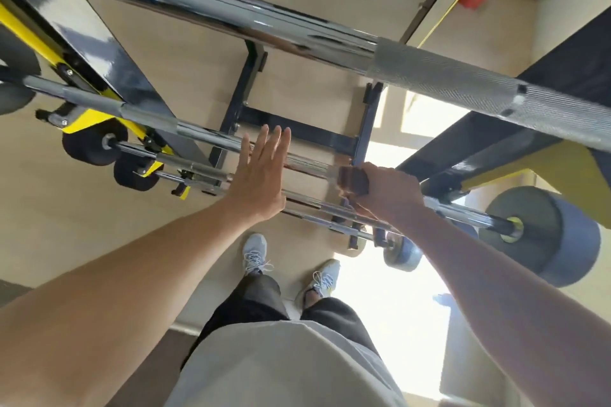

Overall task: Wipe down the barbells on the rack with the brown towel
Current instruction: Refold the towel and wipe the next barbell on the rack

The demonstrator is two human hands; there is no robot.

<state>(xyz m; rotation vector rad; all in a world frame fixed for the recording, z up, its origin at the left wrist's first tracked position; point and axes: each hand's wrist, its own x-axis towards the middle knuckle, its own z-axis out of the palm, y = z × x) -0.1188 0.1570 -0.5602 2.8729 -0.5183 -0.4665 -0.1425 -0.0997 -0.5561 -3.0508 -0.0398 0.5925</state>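
I look straight down through a rack of chrome barbells. My right hand (pixel 385 190) grips the brown towel (pixel 355 180), which is wrapped around a lower chrome barbell (pixel 307 163) near the middle of the view. My left hand (pixel 261 172) hovers flat with straight fingers over the same group of lower bars, just left of the towel; whether it touches a bar I cannot tell. A thick upper barbell (pixel 231 15) with a knurled section (pixel 446 76) crosses the top of the view, close to the camera.
The black and yellow rack frame (pixel 109 53) slants down on the left and another black upright (pixel 496 129) on the right. Grey weight plates (pixel 542 235) sit on bar ends at right, black ones (pixel 94 144) at left. My shoes (pixel 254 253) stand on the beige floor.
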